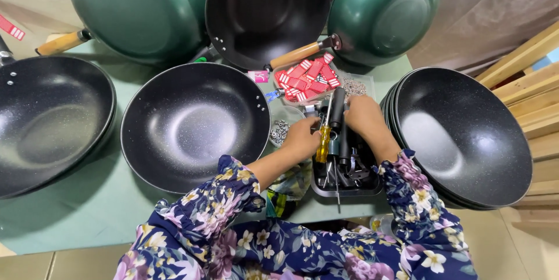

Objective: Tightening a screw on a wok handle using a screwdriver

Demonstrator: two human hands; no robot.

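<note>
My left hand (301,138) grips a yellow-handled screwdriver (324,140) that points down over a small dark tray (372,187) of tools. My right hand (362,114) rests on a black handle (338,108) standing in the same tray, fingers curled around it. Both arms wear dark floral sleeves. A black wok (192,126) lies just left of my left hand, rim touching my forearm. A stack of black woks (463,134) sits right of my right wrist.
A clear tub of red tags (308,79) and a heap of small metal washers (353,88) lie behind the tray. Green woks (137,9), (387,12) and a black wok (265,12) lean at the back. Another black wok (52,120) is at far left. Wooden slats (533,76) stand at right.
</note>
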